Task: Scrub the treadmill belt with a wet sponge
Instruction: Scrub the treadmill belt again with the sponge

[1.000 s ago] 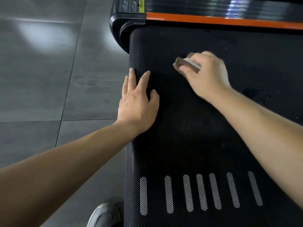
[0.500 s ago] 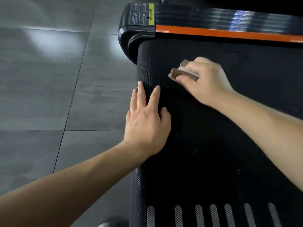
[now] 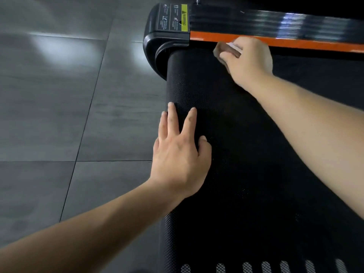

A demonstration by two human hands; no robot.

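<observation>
The sponge (image 3: 226, 48), brown with a pale layer on top, sits at the far end of the belt (image 3: 246, 154), close to the belt's far left corner. The right hand (image 3: 248, 60) grips it from above, fingers curled round its near side and thumb hidden, so only the sponge's left end shows past the knuckles. Whether its underside is pressed onto the belt cannot be told, since the fingers cover that part. The right forearm reaches across the belt from the near right.

The belt is black with a fine dotted texture, and its left edge rolls downward. A row of white oval marks (image 3: 266, 267) crosses its near end. The left hand (image 3: 181, 154) lies flat, palm down, on the belt's left edge, nearer than the sponge and well apart from it. Its fingers are straight and spread, pointing toward the belt's far end, with the thumb resting on the belt surface and the outer fingers over the rolled edge.

Just past the belt's far end runs an orange strip (image 3: 315, 43), touching the top of the right hand in this view, and beyond it a glossy black cover (image 3: 275, 20). At the belt's far left corner stands a black end cap (image 3: 157, 48) bearing a warning label (image 3: 184, 17) with a yellow band. Left of the belt lies a grey tiled floor (image 3: 59, 115) with soft light patches.
</observation>
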